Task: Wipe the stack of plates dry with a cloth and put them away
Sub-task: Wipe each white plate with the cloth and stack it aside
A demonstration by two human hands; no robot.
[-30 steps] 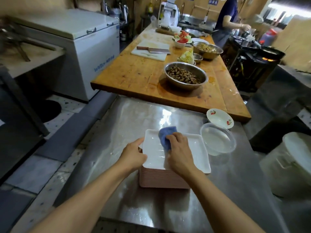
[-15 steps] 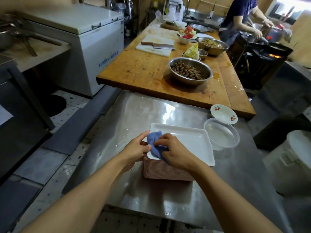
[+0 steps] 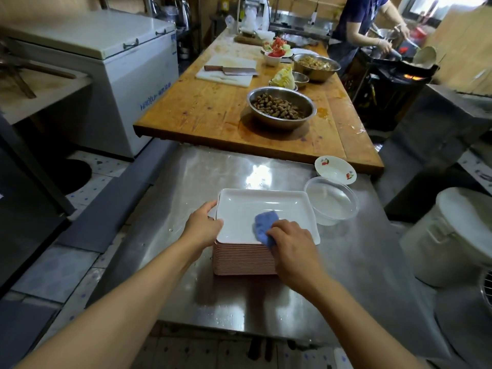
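On the steel counter [image 3: 186, 198], just before the wooden table, our stack of plates [image 3: 243, 259] stands with its top plate [image 3: 263, 206] facing up. Our right hand [image 3: 291, 242], closed around the blue cloth [image 3: 263, 227], has swept from the plate's left edge back to its near middle; our left hand [image 3: 203, 225] still grips the left rim. We judge this plate nearly dry, none stored.

The stack of plates [image 3: 245, 258] sits centre frame on the steel table [image 3: 372, 275]; a clear container [image 3: 331, 200] lies right of it, a small bowl [image 3: 335, 170] behind that.
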